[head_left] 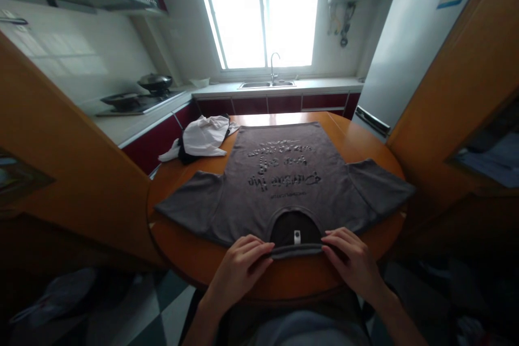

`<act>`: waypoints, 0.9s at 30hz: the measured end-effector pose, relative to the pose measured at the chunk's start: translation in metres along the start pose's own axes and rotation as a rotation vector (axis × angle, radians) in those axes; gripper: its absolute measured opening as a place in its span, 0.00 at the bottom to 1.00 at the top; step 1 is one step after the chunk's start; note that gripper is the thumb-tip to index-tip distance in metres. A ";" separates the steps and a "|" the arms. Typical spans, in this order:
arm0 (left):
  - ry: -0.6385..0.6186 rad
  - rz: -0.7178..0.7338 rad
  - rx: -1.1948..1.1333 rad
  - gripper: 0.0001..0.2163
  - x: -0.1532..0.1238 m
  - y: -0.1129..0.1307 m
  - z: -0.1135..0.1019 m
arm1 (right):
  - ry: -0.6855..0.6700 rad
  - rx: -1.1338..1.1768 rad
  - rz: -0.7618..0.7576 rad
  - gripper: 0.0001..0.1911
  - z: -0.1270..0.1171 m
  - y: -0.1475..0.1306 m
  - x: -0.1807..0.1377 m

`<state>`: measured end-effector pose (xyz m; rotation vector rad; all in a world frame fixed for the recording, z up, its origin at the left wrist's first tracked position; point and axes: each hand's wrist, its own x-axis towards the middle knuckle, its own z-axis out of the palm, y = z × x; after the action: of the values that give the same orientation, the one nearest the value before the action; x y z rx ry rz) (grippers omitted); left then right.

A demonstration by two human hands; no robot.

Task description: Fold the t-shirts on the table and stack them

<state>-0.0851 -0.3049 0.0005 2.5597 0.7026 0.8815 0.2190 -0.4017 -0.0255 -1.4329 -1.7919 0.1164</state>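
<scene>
A grey T-shirt (pixel 284 157) lies spread flat on the round wooden table (pixel 365 140), printed side up, its neck toward me and both sleeves stretched out sideways. My left hand (pixel 245 262) pinches the collar at its left corner between thumb and fingers. At the collar's right corner, my right hand (pixel 351 257) pinches the fabric the same way. Between the hands, the back neckband is drawn fairly straight near the table's front edge. Inside the neck opening a small white label (pixel 297 237) shows against the dark inner cloth.
A heap of white and black clothes (pixel 205 138) lies at the table's far left. Beyond are a counter with a sink (pixel 267 85), a stove with a lidded pan (pixel 155 82), and a fridge (pixel 401 48) at right. Wooden door frames (pixel 68 135) flank the table.
</scene>
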 end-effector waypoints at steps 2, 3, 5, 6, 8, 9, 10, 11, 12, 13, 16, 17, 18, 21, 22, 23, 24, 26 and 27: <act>0.011 -0.025 0.003 0.10 -0.001 0.000 -0.001 | 0.021 -0.023 0.017 0.07 0.002 0.001 -0.001; 0.029 -0.030 0.014 0.11 -0.001 -0.001 -0.001 | 0.032 -0.041 0.017 0.08 0.003 0.002 -0.001; 0.086 -0.041 0.057 0.14 -0.001 -0.004 -0.001 | 0.052 -0.091 0.010 0.10 0.005 0.004 -0.002; 0.115 -0.055 0.084 0.15 -0.001 -0.006 0.000 | 0.056 -0.117 0.005 0.12 0.006 0.005 -0.002; 0.139 -0.098 0.135 0.17 0.000 -0.009 0.001 | 0.046 -0.148 -0.005 0.12 0.008 0.007 -0.003; 0.131 -0.118 0.153 0.17 0.000 -0.010 0.002 | 0.037 -0.148 -0.008 0.11 0.008 0.008 -0.003; 0.112 -0.129 0.165 0.17 0.000 -0.011 0.003 | 0.029 -0.140 -0.009 0.10 0.009 0.008 -0.004; 0.083 -0.133 0.168 0.17 -0.001 -0.011 0.003 | 0.026 -0.128 -0.009 0.11 0.009 0.009 -0.005; 0.052 -0.126 0.164 0.16 -0.002 -0.011 0.003 | 0.027 -0.116 -0.007 0.11 0.009 0.009 -0.006; 0.020 -0.113 0.154 0.16 -0.003 -0.010 0.003 | 0.032 -0.105 -0.003 0.12 0.009 0.009 -0.006; -0.057 -0.083 0.115 0.14 -0.005 -0.008 0.002 | 0.072 -0.088 0.022 0.12 0.008 0.006 -0.005; -0.070 -0.082 0.102 0.13 -0.005 -0.008 0.001 | 0.090 -0.087 0.036 0.12 0.008 0.005 -0.005; -0.075 -0.084 0.092 0.13 -0.005 -0.007 0.000 | 0.107 -0.086 0.050 0.12 0.008 0.005 -0.004; -0.075 -0.102 0.063 0.13 -0.003 -0.005 -0.002 | 0.119 -0.071 0.071 0.13 0.008 0.005 -0.004; -0.070 -0.109 0.055 0.13 -0.002 -0.004 -0.002 | 0.118 -0.063 0.069 0.13 0.008 0.006 -0.005; -0.060 -0.118 0.050 0.13 -0.001 -0.004 -0.002 | 0.122 -0.058 0.067 0.13 0.009 0.007 -0.006; -0.043 -0.126 0.048 0.13 -0.001 -0.003 -0.002 | 0.131 -0.057 0.066 0.13 0.010 0.009 -0.007; 0.000 -0.141 0.053 0.13 0.001 -0.002 -0.002 | 0.150 -0.067 0.067 0.13 0.011 0.012 -0.009; 0.022 -0.149 0.058 0.13 0.001 -0.002 -0.001 | 0.158 -0.076 0.070 0.13 0.012 0.014 -0.010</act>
<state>-0.0859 -0.3022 0.0011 2.5117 0.9249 0.8536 0.2219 -0.4002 -0.0459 -1.5157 -1.6330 -0.0286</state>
